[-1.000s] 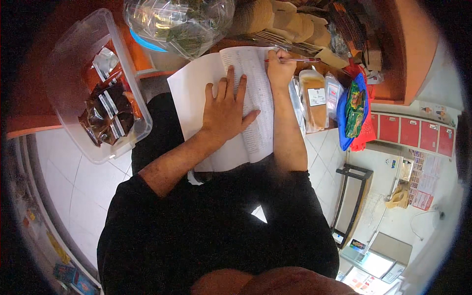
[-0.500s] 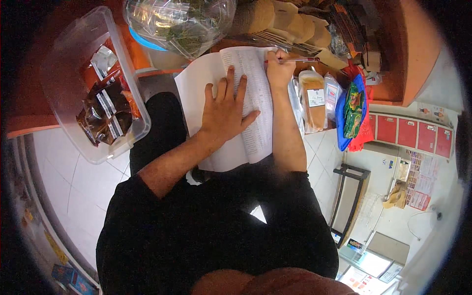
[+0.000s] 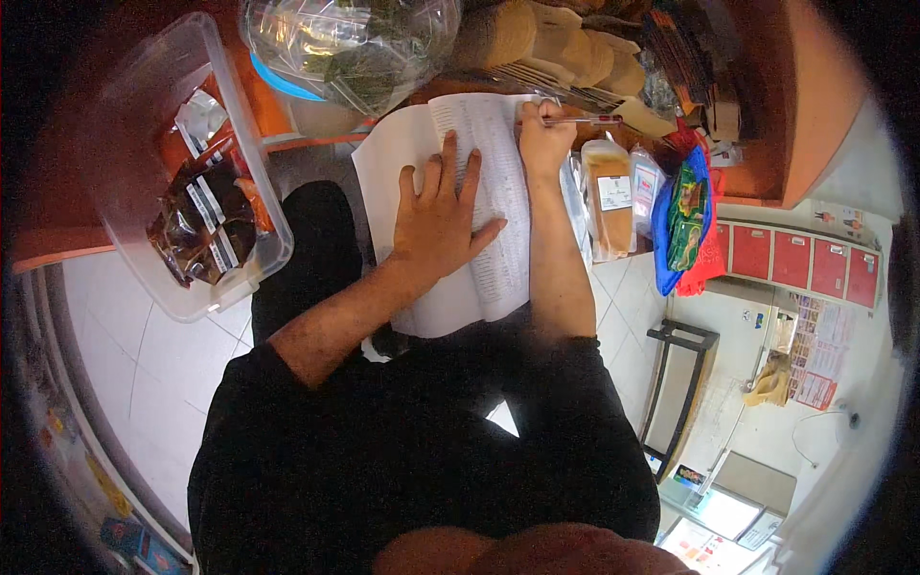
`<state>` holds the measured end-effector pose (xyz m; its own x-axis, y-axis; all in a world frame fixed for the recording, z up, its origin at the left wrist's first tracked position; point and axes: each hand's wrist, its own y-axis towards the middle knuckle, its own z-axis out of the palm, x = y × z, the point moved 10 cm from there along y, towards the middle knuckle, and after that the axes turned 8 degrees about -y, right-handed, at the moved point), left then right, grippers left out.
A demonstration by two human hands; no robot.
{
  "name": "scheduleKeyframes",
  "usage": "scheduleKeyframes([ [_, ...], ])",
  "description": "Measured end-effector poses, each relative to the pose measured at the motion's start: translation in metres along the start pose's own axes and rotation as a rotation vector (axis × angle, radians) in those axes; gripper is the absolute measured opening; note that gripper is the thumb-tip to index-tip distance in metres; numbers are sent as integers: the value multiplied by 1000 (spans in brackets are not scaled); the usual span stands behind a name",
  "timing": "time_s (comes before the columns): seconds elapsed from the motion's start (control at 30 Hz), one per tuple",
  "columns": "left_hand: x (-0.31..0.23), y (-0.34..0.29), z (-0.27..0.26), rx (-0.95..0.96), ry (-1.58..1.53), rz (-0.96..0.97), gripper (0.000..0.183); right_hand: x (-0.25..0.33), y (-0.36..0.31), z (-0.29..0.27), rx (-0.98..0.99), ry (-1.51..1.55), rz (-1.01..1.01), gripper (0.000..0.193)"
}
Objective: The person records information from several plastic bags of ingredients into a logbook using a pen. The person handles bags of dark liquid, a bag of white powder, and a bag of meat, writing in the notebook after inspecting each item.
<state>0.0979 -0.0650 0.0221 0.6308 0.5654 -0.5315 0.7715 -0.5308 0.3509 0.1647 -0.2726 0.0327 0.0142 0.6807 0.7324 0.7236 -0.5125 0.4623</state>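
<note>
An open book of white pages (image 3: 422, 144) with printed columns lies across my lap and against the orange counter edge. My left hand (image 3: 436, 216) rests flat on it, fingers spread, pinning the pages down. My right hand (image 3: 544, 144) sits at the top right of the page, closed around a pen (image 3: 585, 120) whose red-tipped shaft points right. Both forearms come up from my black shirt.
A clear plastic bin (image 3: 125, 125) with dark packets stands at the left. A clear bag of green leaves (image 3: 350, 48) lies above the book. Brown loaves (image 3: 565, 43), packaged goods (image 3: 613, 192) and a blue and red bag (image 3: 685, 225) crowd the right. White tiled floor lies below.
The view has shifted slightly; the book and both hands keep the same pose, the right hand holding the pen at the page's top.
</note>
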Motion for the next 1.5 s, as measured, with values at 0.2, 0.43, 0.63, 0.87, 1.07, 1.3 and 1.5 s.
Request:
scheduleKeyframes([
  [0.2, 0, 0, 0, -11, 0, -6, 85, 14, -1, -4, -56, -70, -74, 31],
  [0.43, 0, 0, 1, -1, -17, -8, 85, 8, 1, -6, -72, -93, -84, 33],
  [0.63, 2, 0, 2, 11, -13, -27, 84, 2, -1, -2, -30, 151, -30, 36],
  [0.87, 3, -1, 2, -8, -8, -19, 83, 2, 3, 5, 4, 93, -18, 30],
  [1.07, -1, -1, -1, -24, -19, -16, 83, -12, 6, -1, -43, -31, 7, 29],
  [1.3, 4, -4, 6, -24, -40, -19, 83, -5, 1, 4, -8, 48, 4, 32],
  [1.5, 2, 1, -1, -24, -2, -10, 83, -6, 10, 7, -11, 26, -43, 31],
])
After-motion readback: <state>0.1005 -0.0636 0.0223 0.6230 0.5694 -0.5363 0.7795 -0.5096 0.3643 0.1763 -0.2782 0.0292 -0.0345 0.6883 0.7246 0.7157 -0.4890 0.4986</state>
